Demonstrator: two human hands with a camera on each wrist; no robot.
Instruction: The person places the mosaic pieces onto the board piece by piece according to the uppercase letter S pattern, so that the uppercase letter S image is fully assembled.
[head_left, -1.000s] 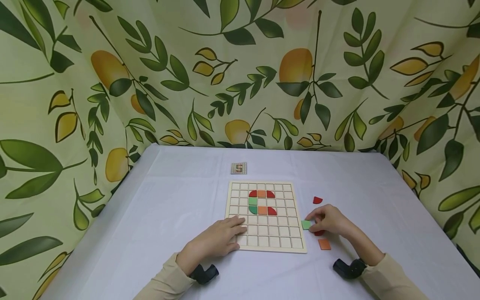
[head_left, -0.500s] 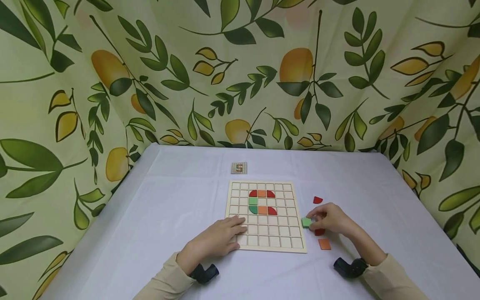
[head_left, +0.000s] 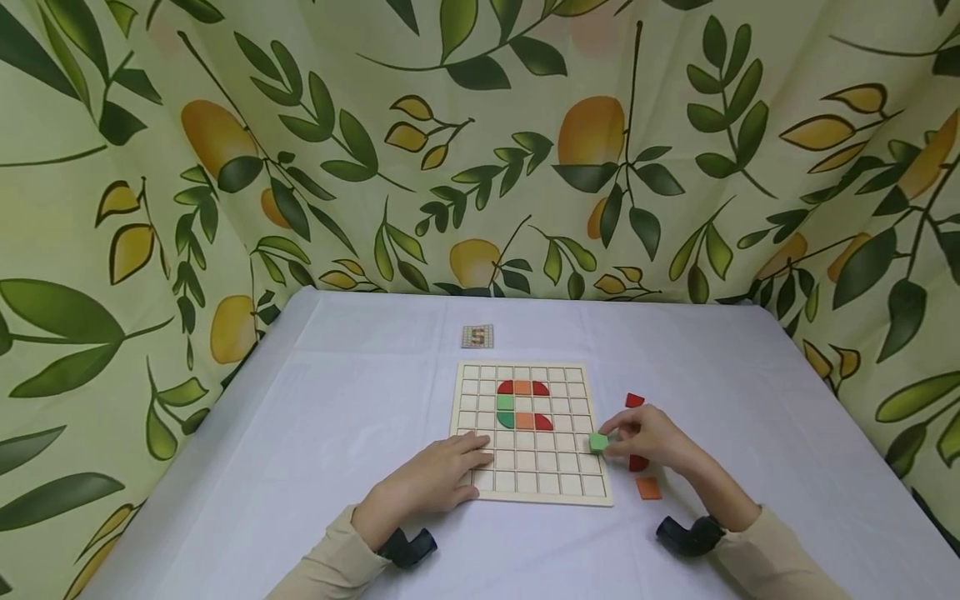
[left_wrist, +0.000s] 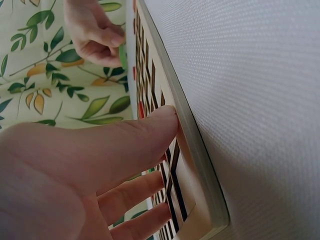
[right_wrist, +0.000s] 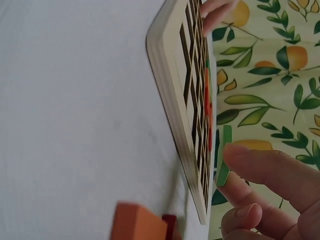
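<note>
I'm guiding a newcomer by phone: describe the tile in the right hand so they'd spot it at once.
On the white-covered table lies a pale gridded board. By its right edge, the right hand pinches the square green tile. Unlike the loose red pieces and orange tile nearby, it is green and held.

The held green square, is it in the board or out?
Out: the right hand pinches the green square, clear of the board.

- We see soft, muted light.
- Up close, we find the orange tile (right_wrist: 137, 222) blurred.
- We notice faint shadow beside the board (right_wrist: 172, 75).
</note>
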